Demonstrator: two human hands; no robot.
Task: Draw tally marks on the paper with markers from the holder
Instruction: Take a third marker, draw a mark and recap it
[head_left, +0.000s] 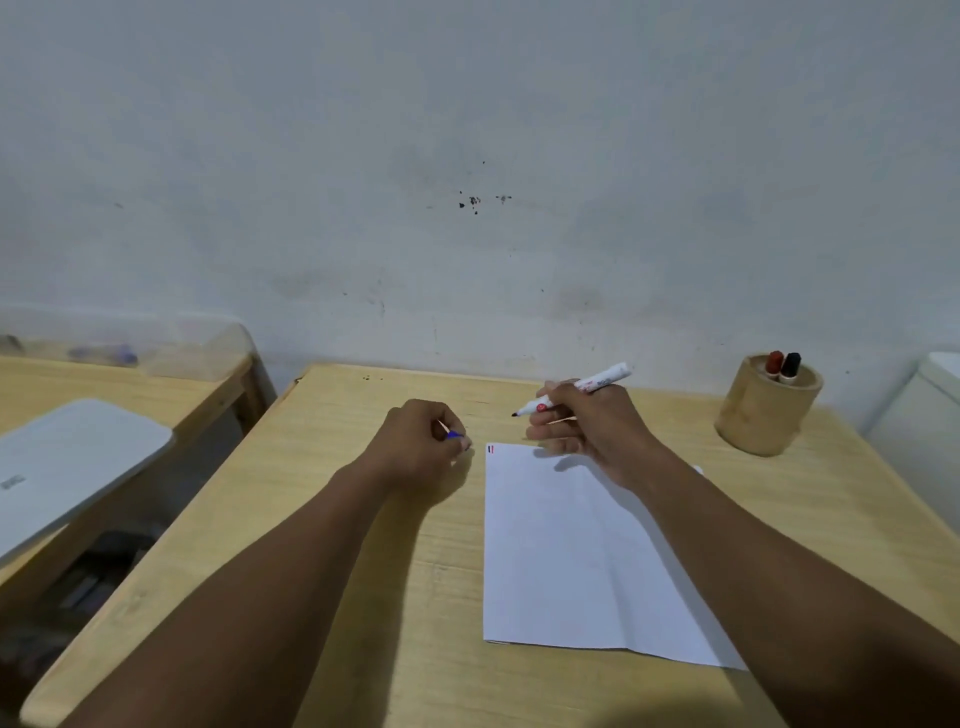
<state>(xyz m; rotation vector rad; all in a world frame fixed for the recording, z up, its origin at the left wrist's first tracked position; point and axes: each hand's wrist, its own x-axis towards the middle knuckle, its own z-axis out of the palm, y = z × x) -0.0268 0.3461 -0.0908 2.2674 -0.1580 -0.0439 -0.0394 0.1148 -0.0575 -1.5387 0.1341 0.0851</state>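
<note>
A white sheet of paper (566, 545) lies on the wooden table (363, 519), with two short marks, one red and one dark, at its top left corner (491, 450). My right hand (587, 421) grips a white marker (582, 388), uncapped, its dark tip pointing left just above the paper's top edge. My left hand (423, 441) is closed around a small blue cap (456, 435), left of the paper. A round wooden holder (763, 410) stands at the far right with a red-capped and a black-capped marker (783, 365) in it.
A second wooden table with a white flat device (67, 462) and a clear plastic box (130, 343) stands to the left, across a gap. A white object (930, 415) sits beyond the holder at the right edge. The wall runs close behind the table.
</note>
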